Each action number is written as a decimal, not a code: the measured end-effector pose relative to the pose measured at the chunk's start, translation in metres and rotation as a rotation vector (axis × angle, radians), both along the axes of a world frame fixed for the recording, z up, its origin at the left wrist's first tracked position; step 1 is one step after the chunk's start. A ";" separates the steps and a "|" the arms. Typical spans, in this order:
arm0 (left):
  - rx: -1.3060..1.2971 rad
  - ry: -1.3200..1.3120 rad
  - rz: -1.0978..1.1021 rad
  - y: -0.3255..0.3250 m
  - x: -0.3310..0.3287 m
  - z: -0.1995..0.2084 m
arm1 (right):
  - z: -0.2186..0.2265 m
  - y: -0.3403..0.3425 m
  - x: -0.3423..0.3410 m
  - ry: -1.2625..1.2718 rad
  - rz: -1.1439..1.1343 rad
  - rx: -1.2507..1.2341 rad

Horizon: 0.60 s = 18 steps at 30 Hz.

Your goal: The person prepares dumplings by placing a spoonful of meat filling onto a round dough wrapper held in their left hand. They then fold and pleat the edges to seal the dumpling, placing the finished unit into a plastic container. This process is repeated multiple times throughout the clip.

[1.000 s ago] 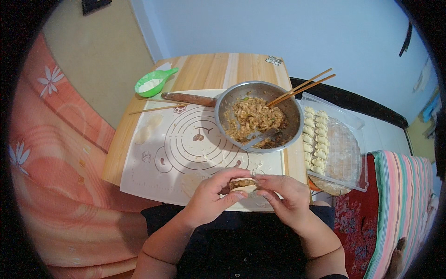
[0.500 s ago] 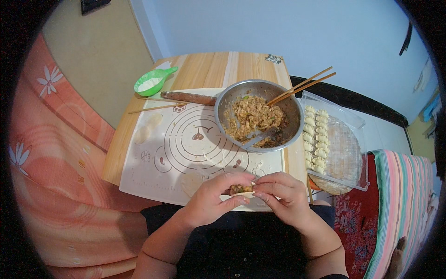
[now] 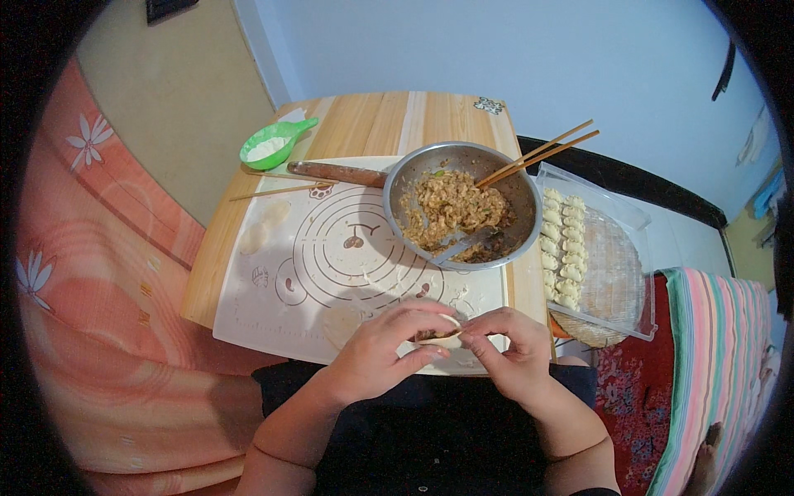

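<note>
Between my two hands, over the near edge of the white mat (image 3: 273, 306), is a half-folded dumpling (image 3: 442, 337), its meat filling still showing at the left. My left hand (image 3: 380, 347) curls around its left side, thumb below and fingers above. With thumb and forefinger, my right hand (image 3: 513, 351) pinches the wrapper's right end. Flat round dumpling wrappers (image 3: 341, 324) lie on the mat, one of them just left of my left hand. Beyond my hands stands a steel bowl (image 3: 395, 240) of meat filling (image 3: 455, 202), with a spoon (image 3: 463, 245) and chopsticks (image 3: 546, 157) in it.
Behind the bowl's left side lies a rolling pin (image 3: 331, 172). A green scoop of flour (image 3: 285, 132) sits at the table's far left, near a thin stick (image 3: 277, 193). Right of the table, a clear tray (image 3: 649, 310) holds rows of finished dumplings (image 3: 571, 248).
The wrapper has closed further at its right end, so less filling shows. My right hand has shifted slightly right and its fingers are pinched at the edge.
</note>
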<state>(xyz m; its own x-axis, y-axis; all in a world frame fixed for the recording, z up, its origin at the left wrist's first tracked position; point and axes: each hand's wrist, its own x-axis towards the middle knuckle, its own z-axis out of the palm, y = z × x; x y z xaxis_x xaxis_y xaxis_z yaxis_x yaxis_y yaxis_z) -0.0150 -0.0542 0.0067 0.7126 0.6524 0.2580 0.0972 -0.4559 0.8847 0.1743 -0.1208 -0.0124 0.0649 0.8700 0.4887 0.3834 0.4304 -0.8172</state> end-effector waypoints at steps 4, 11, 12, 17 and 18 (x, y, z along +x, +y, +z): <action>0.004 -0.065 0.038 0.003 -0.002 -0.008 | 0.001 -0.003 -0.004 0.099 -0.019 -0.046; 0.131 0.041 0.050 0.004 -0.004 -0.005 | 0.008 0.004 -0.002 -0.127 0.011 0.092; 0.147 0.048 0.049 0.004 -0.003 -0.005 | 0.007 0.005 -0.002 -0.179 0.027 0.122; 0.209 0.076 0.023 0.003 -0.001 -0.003 | 0.005 0.005 0.002 -0.278 0.014 0.117; 0.201 0.078 0.021 0.003 -0.001 -0.003 | 0.006 0.005 0.002 -0.290 0.012 0.122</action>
